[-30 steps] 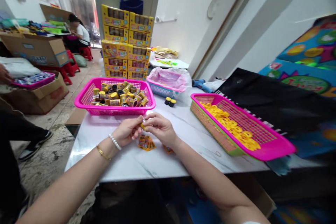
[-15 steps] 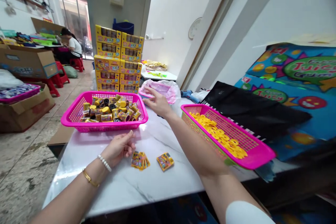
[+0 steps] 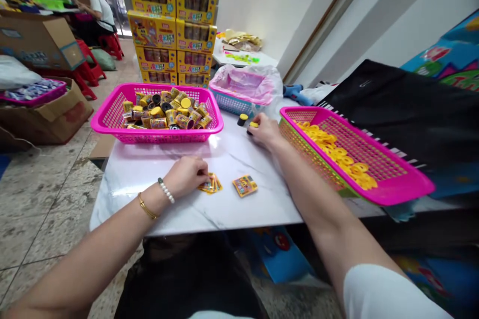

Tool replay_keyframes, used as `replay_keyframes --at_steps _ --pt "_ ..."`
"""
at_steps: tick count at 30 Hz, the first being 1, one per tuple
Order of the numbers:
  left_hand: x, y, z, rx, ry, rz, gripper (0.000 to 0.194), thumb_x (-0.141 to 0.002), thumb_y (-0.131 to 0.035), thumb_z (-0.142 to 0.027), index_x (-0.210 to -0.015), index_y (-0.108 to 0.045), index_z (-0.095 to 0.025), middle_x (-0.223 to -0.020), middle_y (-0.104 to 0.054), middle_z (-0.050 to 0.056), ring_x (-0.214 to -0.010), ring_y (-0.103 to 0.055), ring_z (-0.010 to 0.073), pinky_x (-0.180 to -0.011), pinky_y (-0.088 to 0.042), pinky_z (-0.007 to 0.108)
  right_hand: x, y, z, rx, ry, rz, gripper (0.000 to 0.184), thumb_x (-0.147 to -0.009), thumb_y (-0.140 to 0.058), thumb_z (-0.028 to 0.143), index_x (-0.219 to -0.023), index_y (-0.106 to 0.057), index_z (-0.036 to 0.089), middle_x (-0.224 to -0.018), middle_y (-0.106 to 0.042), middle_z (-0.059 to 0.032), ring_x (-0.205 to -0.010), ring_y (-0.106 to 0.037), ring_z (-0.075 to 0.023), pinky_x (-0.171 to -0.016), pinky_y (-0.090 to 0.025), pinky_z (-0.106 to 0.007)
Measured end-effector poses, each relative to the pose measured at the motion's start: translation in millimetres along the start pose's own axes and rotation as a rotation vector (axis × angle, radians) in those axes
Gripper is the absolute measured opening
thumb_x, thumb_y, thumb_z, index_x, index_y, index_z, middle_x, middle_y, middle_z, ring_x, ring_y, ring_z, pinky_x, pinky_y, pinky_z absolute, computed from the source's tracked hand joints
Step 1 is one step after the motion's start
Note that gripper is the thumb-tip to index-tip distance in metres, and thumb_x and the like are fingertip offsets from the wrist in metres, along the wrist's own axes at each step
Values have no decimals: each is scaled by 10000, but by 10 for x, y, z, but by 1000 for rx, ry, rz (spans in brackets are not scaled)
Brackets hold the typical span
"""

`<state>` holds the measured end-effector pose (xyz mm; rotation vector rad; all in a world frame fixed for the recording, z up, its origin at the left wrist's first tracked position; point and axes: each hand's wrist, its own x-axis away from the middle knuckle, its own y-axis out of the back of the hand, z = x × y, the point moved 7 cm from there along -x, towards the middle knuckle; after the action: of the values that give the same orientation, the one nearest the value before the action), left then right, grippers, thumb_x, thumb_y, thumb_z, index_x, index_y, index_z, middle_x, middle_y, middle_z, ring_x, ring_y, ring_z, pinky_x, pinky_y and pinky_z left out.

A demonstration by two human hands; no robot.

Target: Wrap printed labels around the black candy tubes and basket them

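Nearest is the edge of a white marbled table [image 3: 262,212]. On it lie a fan of yellow printed cards [image 3: 214,184] and, to their right, a small pile of similar cards [image 3: 245,186]. The left hand [image 3: 187,175] has its curled fingertips on the fan's left edge; whether they pinch a card cannot be told. Farther in, well apart from the left, the right hand [image 3: 265,130] has its fingers closed on a black cup [image 3: 253,125] with a yellow top. A second such cup [image 3: 242,119] stands upright just beside it.

Left of these sits a pink basket [image 3: 157,138] heaped with small printed cups [image 3: 170,112] (some show black ends); on the right, a long pink-rimmed basket [image 3: 402,194] holds yellow rings [image 3: 337,157]. Behind the two cups is a plastic-lined blue basket [image 3: 232,104]. Beyond rise stacked yellow boxes [image 3: 196,35], and at far left a person [image 3: 100,10] sits on a red stool [image 3: 110,46].
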<state>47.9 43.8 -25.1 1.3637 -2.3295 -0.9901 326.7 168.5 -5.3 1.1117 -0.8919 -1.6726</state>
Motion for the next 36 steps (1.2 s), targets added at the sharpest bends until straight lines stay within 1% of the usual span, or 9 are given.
replay_keyframes --at_steps 3,8,13,15,17,19,26,31,36 --pt "-6 60 -3 57 -21 -24 165 -737 -762 -155 -594 -683 -177 -643 -639 24 -625 -539 139 -610 -359 251 242 101 237 -95 123 -16 255 -751 -719 287 -979 -670 183 -940 -756 -86 -849 -699 -250 -790 -511 -344" --pt "36 372 -93 207 -70 -314 141 -753 -769 -205 -635 -695 -179 -668 -631 22 -634 -555 139 -608 -397 258 717 18 652 -237 281 100 281 -769 -718 261 -1037 -671 194 -968 -758 -61 -790 -701 -206 -761 -521 -324" --pt "157 564 -243 234 -164 -563 145 -805 -736 -259 -680 -698 -197 -698 -643 41 -659 -559 157 -629 -424 279 991 370 977 -428 346 -60 244 -832 -707 413 -939 -735 196 -945 -758 -84 -844 -668 -230 -775 -512 -353" --pt "183 573 -268 217 -175 -591 150 -813 -740 -293 -700 -701 -202 -713 -645 49 -670 -558 164 -631 -429 285 1080 363 1160 -616 351 131 337 -870 -652 517 -850 -750 196 -804 -744 -52 -723 -641 -190 -678 -495 -315" --pt "193 553 -296 189 -193 -578 151 -823 -731 -299 -708 -703 -205 -722 -646 54 -684 -564 169 -641 -436 288 1191 232 1353 -808 329 405 393 -841 -665 564 -784 -751 186 -704 -714 -23 -634 -604 -152 -607 -473 -282" --pt "198 524 -321 174 -205 -552 128 -837 -712 -277 -731 -709 -207 -744 -659 58 -701 -580 172 -661 -449 290 1268 89 1465 -963 261 553 386 -809 -697 545 -725 -736 170 -647 -684 -8 -589 -577 -125 -582 -468 -264" --pt "138 508 -114 146 -10 -577 74 -822 -707 -233 -779 -673 -182 -789 -678 52 -699 -590 166 -687 -454 288 1303 -285 1285 -1304 -123 532 296 -719 -814 434 -813 -678 188 -676 -704 20 -579 -652 -112 -567 -545 -241" --pt "-1 362 204 -1 212 -376 211 -756 -774 -260 -917 -719 -136 -848 -681 94 -768 -598 214 -746 -457 323 1331 -323 1219 -1267 -92 591 284 -685 -846 322 -867 -679 179 -772 -751 -23 -674 -707 -141 -685 -608 -294" --pt "-55 197 193 -202 160 -180 380 -809 -694 -212 -1181 -723 -139 -997 -646 135 -885 -603 243 -819 -471 347 1298 -307 1215 -1142 9 506 152 -711 -766 266 -819 -695 186 -746 -719 6 -642 -669 -129 -662 -590 -290"
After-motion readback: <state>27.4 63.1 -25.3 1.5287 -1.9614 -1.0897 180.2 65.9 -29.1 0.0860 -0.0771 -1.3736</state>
